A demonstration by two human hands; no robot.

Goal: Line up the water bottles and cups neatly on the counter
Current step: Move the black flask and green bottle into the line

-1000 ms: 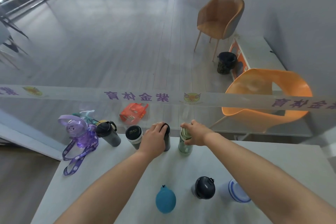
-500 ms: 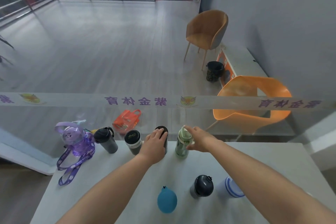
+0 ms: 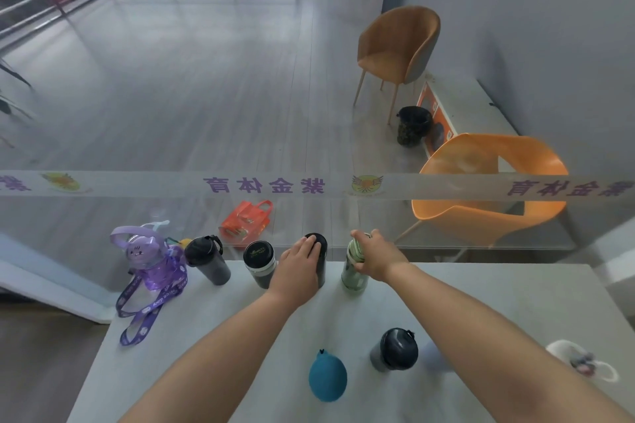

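Along the far edge of the pale counter (image 3: 481, 306) stands a row: a purple cat-faced bottle (image 3: 151, 259) with a lanyard, a dark tumbler (image 3: 208, 261), a black-lidded flask (image 3: 260, 263), a slim black bottle (image 3: 320, 256) and a green bottle (image 3: 354, 273). My left hand (image 3: 297, 268) wraps the slim black bottle. My right hand (image 3: 376, 256) grips the green bottle near its top. Closer to me stand a teal bottle (image 3: 327, 378), a dark grey tumbler (image 3: 395, 348) and a pale cup (image 3: 431, 355), which my right forearm partly hides.
A glass pane (image 3: 171, 189) with a printed band rises right behind the row. A white cup with a handle (image 3: 580, 359) sits at the counter's right. Beyond the glass are an orange chair (image 3: 488, 189), a tan chair and a red bag on the floor.
The view has tilted up slightly. Both hands stay on the same two bottles, and the right hand has closed further around the green bottle's top. A white cup has come into view at right.
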